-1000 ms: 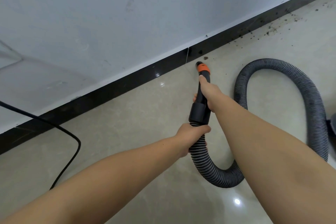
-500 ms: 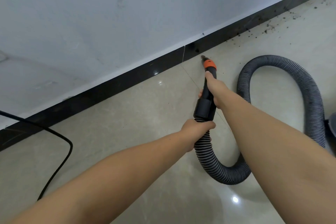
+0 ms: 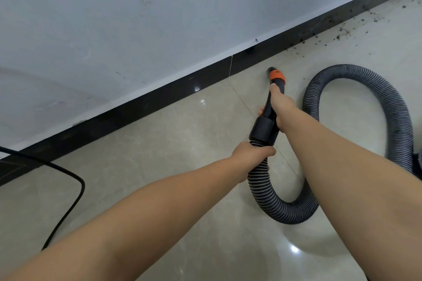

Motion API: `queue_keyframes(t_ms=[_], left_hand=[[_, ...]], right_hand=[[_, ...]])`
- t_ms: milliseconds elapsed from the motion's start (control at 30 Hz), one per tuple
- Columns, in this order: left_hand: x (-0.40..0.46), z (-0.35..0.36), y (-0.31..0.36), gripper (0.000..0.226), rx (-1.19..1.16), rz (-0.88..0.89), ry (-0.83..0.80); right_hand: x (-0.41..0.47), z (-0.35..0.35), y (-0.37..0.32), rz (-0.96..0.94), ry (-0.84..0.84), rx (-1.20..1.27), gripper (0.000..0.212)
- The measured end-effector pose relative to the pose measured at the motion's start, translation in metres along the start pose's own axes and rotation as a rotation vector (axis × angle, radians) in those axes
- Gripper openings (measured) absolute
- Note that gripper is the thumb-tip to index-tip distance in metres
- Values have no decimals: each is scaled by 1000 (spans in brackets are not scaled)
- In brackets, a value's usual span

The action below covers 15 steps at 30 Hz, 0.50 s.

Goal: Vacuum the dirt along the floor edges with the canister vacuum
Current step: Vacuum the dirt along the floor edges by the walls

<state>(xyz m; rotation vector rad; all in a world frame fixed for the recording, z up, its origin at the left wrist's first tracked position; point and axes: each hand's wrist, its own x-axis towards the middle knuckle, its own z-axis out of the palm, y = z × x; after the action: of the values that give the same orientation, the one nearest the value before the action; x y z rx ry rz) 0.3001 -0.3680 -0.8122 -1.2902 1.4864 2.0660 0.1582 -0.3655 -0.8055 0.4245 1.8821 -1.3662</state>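
The vacuum's black nozzle with an orange collar (image 3: 277, 75) points at the floor close to the black skirting board (image 3: 159, 100). My right hand (image 3: 282, 107) grips the black nozzle tube just behind the collar. My left hand (image 3: 250, 155) grips the ribbed grey hose (image 3: 356, 70) where it joins the black cuff (image 3: 262, 131). The hose loops down, round to the right and back up in a big curve. Dark dirt specks (image 3: 342, 34) lie scattered along the floor edge further right. A sliver of the canister (image 3: 418, 162) shows at the right border.
A black power cable (image 3: 75, 191) curves across the beige tiled floor (image 3: 171, 143) at the left. The pale grey wall (image 3: 137, 18) rises behind the skirting board. Tile joints run across the glossy floor.
The nozzle has slid to the right along the skirting board, toward the dirt, with both hands keeping their grips. The hose loop followed.
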Motion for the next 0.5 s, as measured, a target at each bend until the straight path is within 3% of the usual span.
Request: queue_keyframes(t_ms=[500], left_hand=[[-7,-6,-6,16,-73,-22,30]], right_hand=[[-11,18,-1,-32,-108,-84,49]])
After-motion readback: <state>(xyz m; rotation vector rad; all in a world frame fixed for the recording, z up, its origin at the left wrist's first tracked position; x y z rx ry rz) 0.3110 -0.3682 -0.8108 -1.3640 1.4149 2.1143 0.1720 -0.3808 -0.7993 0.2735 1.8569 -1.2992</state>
